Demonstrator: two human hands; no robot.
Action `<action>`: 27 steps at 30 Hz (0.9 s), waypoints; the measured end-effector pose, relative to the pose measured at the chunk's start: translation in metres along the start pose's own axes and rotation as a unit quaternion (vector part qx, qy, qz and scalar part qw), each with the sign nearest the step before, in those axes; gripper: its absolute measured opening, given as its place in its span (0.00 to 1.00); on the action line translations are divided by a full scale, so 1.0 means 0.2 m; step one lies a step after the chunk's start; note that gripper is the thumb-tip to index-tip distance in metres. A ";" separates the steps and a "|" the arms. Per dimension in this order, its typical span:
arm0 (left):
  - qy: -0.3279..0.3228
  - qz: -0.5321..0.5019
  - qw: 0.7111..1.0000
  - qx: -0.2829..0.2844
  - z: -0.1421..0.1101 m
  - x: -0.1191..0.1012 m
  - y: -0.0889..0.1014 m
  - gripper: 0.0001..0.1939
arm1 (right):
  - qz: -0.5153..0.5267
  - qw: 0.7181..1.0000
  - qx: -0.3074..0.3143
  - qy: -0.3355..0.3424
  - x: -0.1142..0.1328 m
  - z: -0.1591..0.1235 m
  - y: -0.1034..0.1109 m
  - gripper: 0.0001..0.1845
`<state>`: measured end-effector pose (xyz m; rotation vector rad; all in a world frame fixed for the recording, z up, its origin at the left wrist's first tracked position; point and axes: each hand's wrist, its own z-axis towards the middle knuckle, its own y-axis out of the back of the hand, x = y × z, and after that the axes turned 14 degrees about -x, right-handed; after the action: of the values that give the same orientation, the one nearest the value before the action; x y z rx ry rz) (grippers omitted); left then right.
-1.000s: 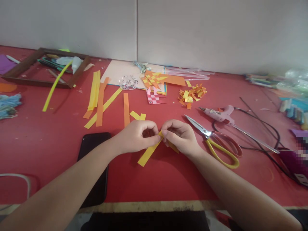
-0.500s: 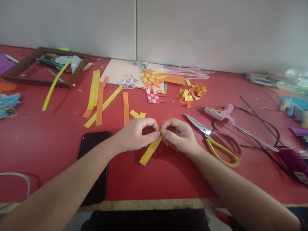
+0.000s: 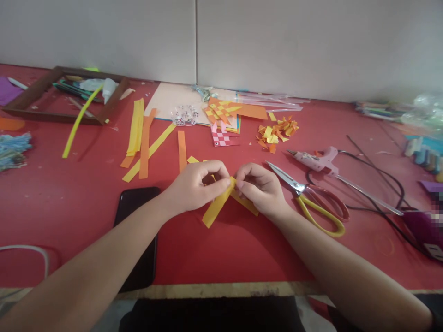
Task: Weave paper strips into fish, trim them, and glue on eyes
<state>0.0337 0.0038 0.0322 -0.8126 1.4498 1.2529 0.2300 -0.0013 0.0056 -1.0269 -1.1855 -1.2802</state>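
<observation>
Between my two hands is a yellow paper strip (image 3: 217,207), bent at the top so one tail hangs down left and another down right. My left hand (image 3: 202,185) pinches it near the bend between thumb and forefinger. Close beside it, my right hand (image 3: 260,188) has thumb and fingertips pressed together at the bend's right side. More yellow paper ends show behind my left hand, partly hidden. An orange strip (image 3: 182,151) lies just beyond that hand. To the right of my right hand, scissors (image 3: 301,188) with red and yellow handles lie partly open on the red table (image 3: 235,258).
A phone (image 3: 138,240) lies under my left forearm. Yellow strips (image 3: 135,129), a woven orange-yellow piece (image 3: 221,110), a pink checkered paper fish (image 3: 221,137) and paper scraps (image 3: 277,133) lie farther back. A pink glue gun (image 3: 316,161) with its cord is at right, a wooden frame (image 3: 51,115) at left.
Both hands have risen slightly away from the table's front edge with the yellow strip. The right tail of the strip shows more, and the fingertips are a little farther apart.
</observation>
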 end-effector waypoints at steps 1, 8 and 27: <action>0.004 -0.004 1.000 -0.025 0.00 0.01 0.01 0.08 | -0.017 1.000 -0.008 0.012 0.00 0.00 0.01 0.05; -0.006 0.231 0.949 -0.214 0.04 0.08 0.07 0.06 | -0.323 0.908 0.002 0.269 -0.02 0.00 0.02 0.05; -0.019 0.450 0.885 -0.116 0.01 0.08 0.05 0.08 | -0.409 0.879 -0.016 0.243 -0.09 0.01 0.03 0.05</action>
<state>0.0216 0.0095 0.0202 -0.2154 1.7275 2.1510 0.2372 0.0043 -0.0115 -0.1361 -1.2244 -2.0649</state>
